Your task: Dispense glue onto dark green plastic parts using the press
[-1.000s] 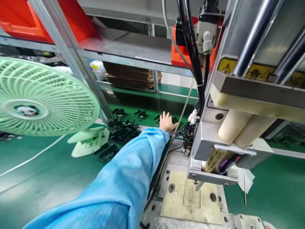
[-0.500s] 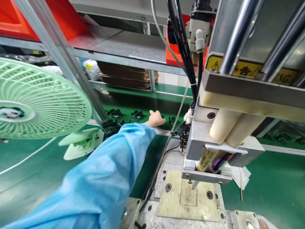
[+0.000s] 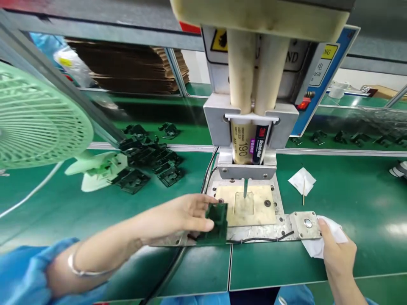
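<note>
My left hand (image 3: 187, 214) grips a dark moulded plastic part (image 3: 219, 220) between thumb and fingers. The part is at the left of the pale fixture plate (image 3: 265, 212), which has a shallow recess in its middle. Above that recess points the nozzle (image 3: 245, 188) of a two-tube adhesive cartridge (image 3: 244, 142) in the press. At the right, my right hand (image 3: 340, 250) is closed on a folded white wipe (image 3: 333, 231), beside a metal block with a round silver button (image 3: 308, 223). Whether the thumb touches the block I cannot tell.
A pile of similar dark parts (image 3: 149, 156) lies at the left, near a green clip fan (image 3: 41, 118). Several more stand along the back strip on the right. A cotton swab (image 3: 303, 192) rests on a white paper square (image 3: 299, 180). Black cables run beside the fixture.
My left hand has come back from the rear strip to the fixture and now has a dark plastic part in it. The view has shifted, bringing my right hand and the wipe into sight.
</note>
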`<state>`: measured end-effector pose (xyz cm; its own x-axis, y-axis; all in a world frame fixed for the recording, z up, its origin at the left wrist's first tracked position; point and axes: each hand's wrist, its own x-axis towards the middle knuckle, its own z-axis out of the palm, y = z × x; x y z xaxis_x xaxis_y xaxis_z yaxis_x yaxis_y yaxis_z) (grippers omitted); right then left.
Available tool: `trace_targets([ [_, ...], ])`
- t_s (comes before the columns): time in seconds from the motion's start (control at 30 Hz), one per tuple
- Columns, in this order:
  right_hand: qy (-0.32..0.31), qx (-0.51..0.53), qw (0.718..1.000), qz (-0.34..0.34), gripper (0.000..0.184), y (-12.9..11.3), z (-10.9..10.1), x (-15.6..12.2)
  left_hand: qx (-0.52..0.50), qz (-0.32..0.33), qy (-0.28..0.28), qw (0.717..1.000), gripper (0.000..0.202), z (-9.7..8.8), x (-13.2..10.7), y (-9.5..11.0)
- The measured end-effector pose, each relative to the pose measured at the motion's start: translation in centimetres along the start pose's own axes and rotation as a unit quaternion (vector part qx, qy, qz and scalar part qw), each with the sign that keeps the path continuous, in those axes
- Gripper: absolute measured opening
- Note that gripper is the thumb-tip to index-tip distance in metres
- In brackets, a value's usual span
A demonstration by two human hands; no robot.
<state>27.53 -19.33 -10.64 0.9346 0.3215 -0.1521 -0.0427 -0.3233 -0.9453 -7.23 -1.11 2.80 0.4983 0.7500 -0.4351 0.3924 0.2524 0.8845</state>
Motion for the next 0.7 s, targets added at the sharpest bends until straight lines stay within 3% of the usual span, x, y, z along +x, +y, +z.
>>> trace_targets([
  [0.1, -0.002, 0.020, 1.000, -0.007, 0.055, 0.3, 0.0, 0.0, -0.051, -0.049, -0.057, 0.996, 0.063, 3.4, 0.3, -0.8],
  [0.23, -0.001, 0.042, 0.999, -0.014, 0.059, 0.2, 0.2, 0.1, -0.083, 0.004, -0.067, 0.994, 0.061, 5.2, 2.9, -0.2],
  [0.37, -0.010, 0.046, 0.999, -0.018, 0.061, -0.3, 0.5, 0.2, 0.010, 0.116, -0.033, 0.993, 0.062, 5.6, 5.4, -0.5],
  [0.47, -0.019, 0.039, 0.999, -0.026, 0.061, -0.3, 0.6, 0.3, 0.063, 0.158, -0.001, 0.985, 0.064, 6.1, 6.0, -1.4],
  [0.6, -0.028, 0.045, 0.998, -0.015, 0.062, 0.1, 0.4, 0.7, 0.164, 0.190, 0.032, 0.968, 0.078, 5.8, 5.1, -1.8],
  [0.7, -0.037, 0.030, 0.999, 0.000, 0.067, 0.2, 0.2, 1.0, 0.284, 0.215, 0.125, 0.926, 0.090, 3.9, 3.0, -2.0],
])
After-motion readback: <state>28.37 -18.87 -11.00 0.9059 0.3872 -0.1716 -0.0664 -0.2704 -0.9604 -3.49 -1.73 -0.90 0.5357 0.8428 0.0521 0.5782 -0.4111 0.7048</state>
